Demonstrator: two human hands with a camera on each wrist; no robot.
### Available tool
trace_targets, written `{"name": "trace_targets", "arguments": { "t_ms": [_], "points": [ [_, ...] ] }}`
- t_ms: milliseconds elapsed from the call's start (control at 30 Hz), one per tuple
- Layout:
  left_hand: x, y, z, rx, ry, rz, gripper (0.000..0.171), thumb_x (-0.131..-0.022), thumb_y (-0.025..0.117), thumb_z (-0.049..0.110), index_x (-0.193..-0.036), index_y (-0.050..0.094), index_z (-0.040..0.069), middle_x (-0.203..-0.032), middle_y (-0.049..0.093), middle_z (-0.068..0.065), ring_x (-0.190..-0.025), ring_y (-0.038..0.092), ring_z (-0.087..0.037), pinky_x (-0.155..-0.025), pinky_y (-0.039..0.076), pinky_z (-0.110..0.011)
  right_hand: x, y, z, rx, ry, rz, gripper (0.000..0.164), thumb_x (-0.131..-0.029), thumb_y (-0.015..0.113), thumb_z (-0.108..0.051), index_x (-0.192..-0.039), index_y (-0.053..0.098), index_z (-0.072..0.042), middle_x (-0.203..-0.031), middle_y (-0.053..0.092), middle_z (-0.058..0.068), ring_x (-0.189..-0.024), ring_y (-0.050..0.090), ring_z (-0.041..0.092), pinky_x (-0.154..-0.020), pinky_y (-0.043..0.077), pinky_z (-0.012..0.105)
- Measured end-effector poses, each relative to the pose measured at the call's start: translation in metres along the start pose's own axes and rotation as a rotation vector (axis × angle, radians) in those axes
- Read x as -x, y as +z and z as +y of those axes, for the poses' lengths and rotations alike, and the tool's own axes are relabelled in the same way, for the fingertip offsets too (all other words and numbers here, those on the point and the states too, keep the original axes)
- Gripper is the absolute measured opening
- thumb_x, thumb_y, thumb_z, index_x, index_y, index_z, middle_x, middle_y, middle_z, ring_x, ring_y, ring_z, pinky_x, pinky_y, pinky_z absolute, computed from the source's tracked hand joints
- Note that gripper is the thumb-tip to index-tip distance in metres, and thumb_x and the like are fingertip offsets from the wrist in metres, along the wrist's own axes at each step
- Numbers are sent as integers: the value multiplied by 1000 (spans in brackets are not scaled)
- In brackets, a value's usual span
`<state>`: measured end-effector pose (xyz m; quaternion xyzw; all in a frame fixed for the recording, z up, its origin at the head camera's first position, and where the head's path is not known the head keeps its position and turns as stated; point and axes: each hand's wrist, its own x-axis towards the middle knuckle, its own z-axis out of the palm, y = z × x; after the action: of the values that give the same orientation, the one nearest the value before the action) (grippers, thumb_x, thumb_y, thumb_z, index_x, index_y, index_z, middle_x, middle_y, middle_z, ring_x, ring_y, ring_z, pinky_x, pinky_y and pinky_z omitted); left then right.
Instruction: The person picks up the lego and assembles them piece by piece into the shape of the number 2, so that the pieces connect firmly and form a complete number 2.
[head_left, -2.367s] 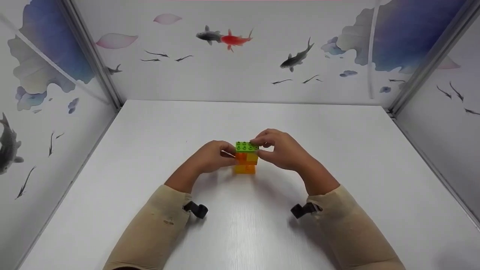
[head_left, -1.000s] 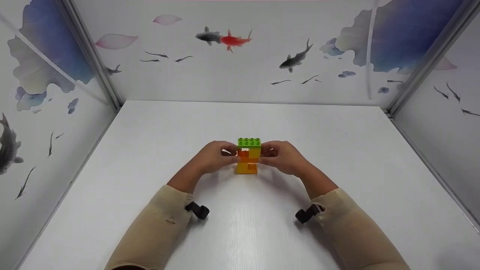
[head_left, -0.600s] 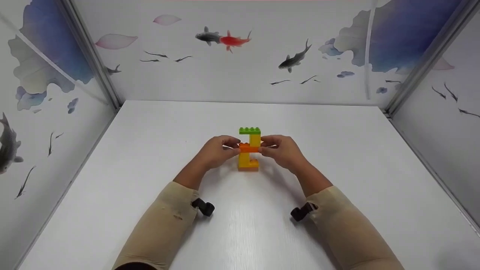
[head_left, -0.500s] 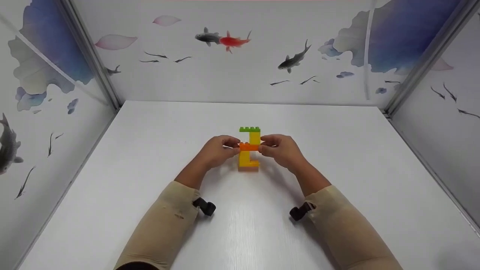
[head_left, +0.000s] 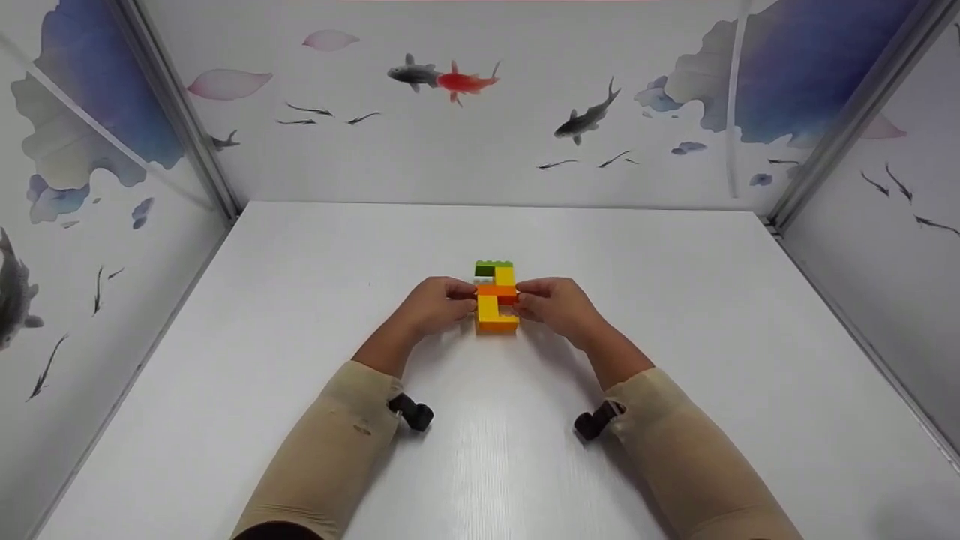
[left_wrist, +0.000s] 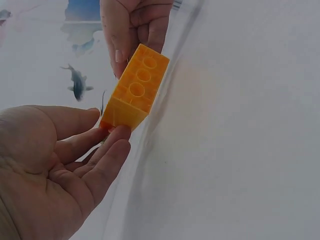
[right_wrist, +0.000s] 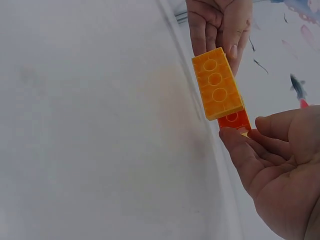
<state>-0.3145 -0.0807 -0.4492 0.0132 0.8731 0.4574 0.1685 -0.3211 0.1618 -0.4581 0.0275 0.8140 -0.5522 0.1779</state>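
Observation:
Between both hands, in the head view, is a stack of toy building bricks: a green brick (head_left: 493, 264) at the far end, a yellow block (head_left: 504, 275), an orange brick (head_left: 496, 291) in the middle, a second yellow block (head_left: 487, 307), and a yellow-orange base brick (head_left: 497, 325) nearest the person. The stack tips away, and its base's hollow underside (left_wrist: 137, 89) with round tubes shows in both wrist views. My left hand (head_left: 435, 304) grips the left side by the orange brick. My right hand (head_left: 562, 304) pinches the right side (right_wrist: 234, 120) of that brick.
A white tabletop (head_left: 480, 420) lies under the hands. Upright panels printed with fish and leaves stand along the back (head_left: 465, 150) and both sides. A small black wrist camera (head_left: 412, 412) sits at each cuff.
My right hand has moved from the green top brick down to the stack's right side. Both hands have tipped the stack back, its top away from the person and its underside toward them.

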Motion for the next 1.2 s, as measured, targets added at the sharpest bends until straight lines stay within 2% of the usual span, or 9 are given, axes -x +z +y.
{"name": "trace_targets", "arguments": {
  "t_ms": [233, 333, 500, 667, 800, 900, 1033, 1200],
  "points": [
    [0, 2, -4, -15, -33, -71, 49, -104, 70, 33, -149, 64, 17, -140, 68, -2, -112, 66, -21, -106, 59, -34, 0, 1, 3, 111, 11, -26, 47, -109, 64, -31, -153, 59, -15, -146, 68, 5, -127, 70, 20, -118, 52, 39],
    [1, -2, 0, -76, -41, -72, 53, -105, 69, 36, -153, 59, 18, -147, 65, -3, -121, 66, -21, -113, 56, -37, 1, -6, 1, 149, 10, -28, 53, -108, 64, -36, -157, 55, -16, -148, 66, 5, -131, 67, 22, -121, 49, 43],
    [2, -16, 14, -171, -12, -7, 53, -108, 63, 41, -156, 56, 21, -157, 58, -3, -143, 56, -25, -125, 45, -46, 1, -30, -8, 181, 7, 14, 57, -110, 59, -40, -161, 48, -20, -155, 61, 5, -140, 62, 26, -124, 46, 49],
    [3, -21, 33, -114, 38, 56, 52, -109, 61, 41, -156, 55, 21, -157, 58, -3, -145, 56, -25, -124, 47, -46, 1, -51, -18, 137, 6, 50, 57, -110, 57, -44, -161, 48, -20, -159, 58, 8, -146, 58, 30, -127, 42, 51],
    [2, -17, 45, -67, 69, 106, 52, -109, 60, 41, -158, 53, 22, -158, 58, -1, -146, 56, -22, -122, 49, -43, 4, -50, -22, 63, -16, 64, 54, -110, 59, -42, -159, 51, -20, -158, 58, 8, -147, 57, 30, -126, 43, 48],
    [2, -15, 47, -73, 90, 127, 54, -110, 59, 41, -160, 50, 23, -161, 55, 0, -147, 56, -20, -122, 49, -42, 5, -44, -22, 59, -40, 65, 53, -110, 59, -43, -158, 52, -22, -159, 58, 7, -147, 57, 30, -126, 43, 48],
    [1, -17, 43, -215, 98, 161, 53, -111, 57, 40, -162, 47, 26, -167, 49, 0, -153, 50, -21, -126, 43, -44, 5, -41, -19, 161, -100, 68, 51, -112, 52, -45, -159, 51, -24, -162, 56, 5, -150, 54, 32, -127, 41, 52],
    [-2, -20, 35, -449, 102, 244, 51, -115, 48, 39, -163, 45, 23, -171, 44, -1, -160, 40, -24, -133, 32, -49, 6, -44, -17, 429, -208, 115, 52, -116, 40, -45, -164, 45, -24, -170, 45, 6, -161, 38, 32, -133, 29, 55]
  ]
}}
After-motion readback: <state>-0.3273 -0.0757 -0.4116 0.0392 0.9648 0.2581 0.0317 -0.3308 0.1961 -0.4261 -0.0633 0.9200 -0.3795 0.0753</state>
